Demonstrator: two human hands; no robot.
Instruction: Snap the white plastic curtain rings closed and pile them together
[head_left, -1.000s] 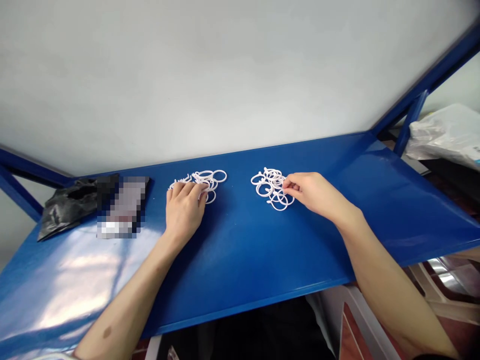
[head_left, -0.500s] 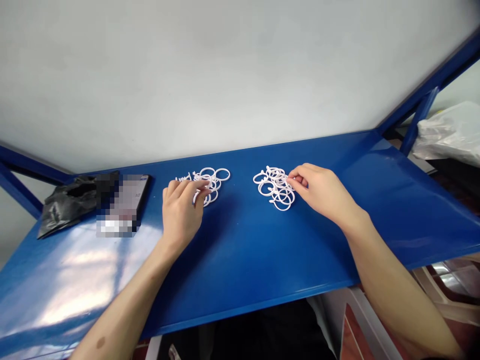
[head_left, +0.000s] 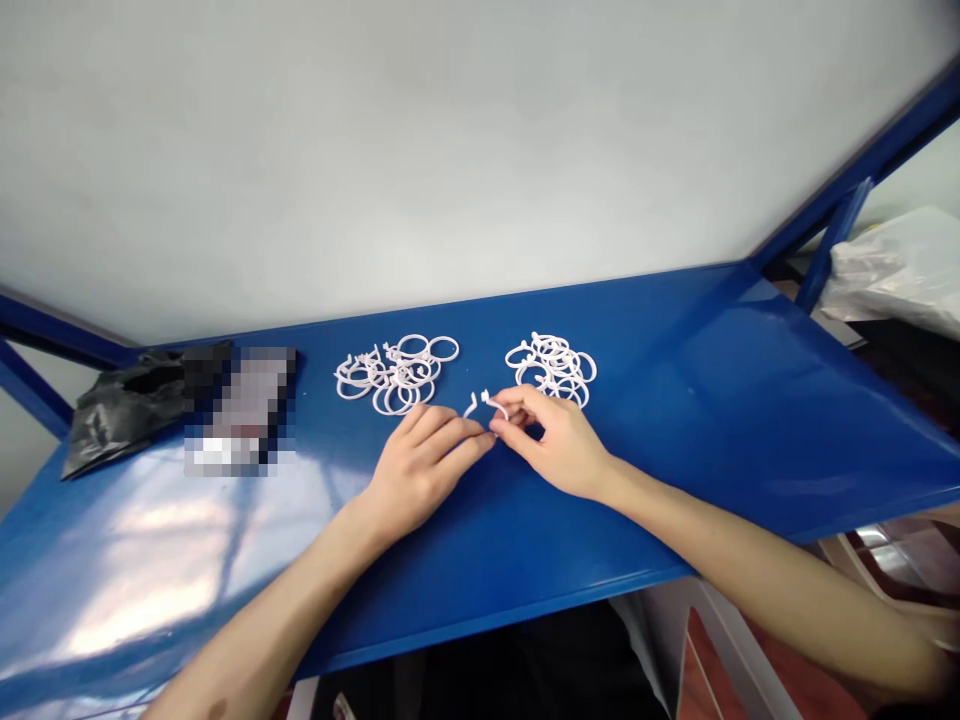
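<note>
Between my two hands is one white plastic curtain ring [head_left: 498, 408], its ends apart with a gap at the top. My left hand [head_left: 429, 462] pinches its left side, and my right hand [head_left: 551, 440] grips its right side; the fingers hide its lower part. Beyond my left hand lies a loose pile of white rings [head_left: 405, 372], several of them with their ends unfastened. A second pile of similar rings [head_left: 555, 360] sits just behind my right hand, partly covered by it.
The blue metal shelf [head_left: 637, 380] backs onto a pale wall [head_left: 480, 150]. At its left lie a black plastic bag [head_left: 112, 415] and a blurred-out flat object [head_left: 251, 400]. Blue posts rise at both ends, and a clear plastic bag [head_left: 900, 270] is beyond the right one.
My left hand has come from the left pile toward the middle and nearer me. My right hand has left the right pile and met it there, with one ring now held between them.
</note>
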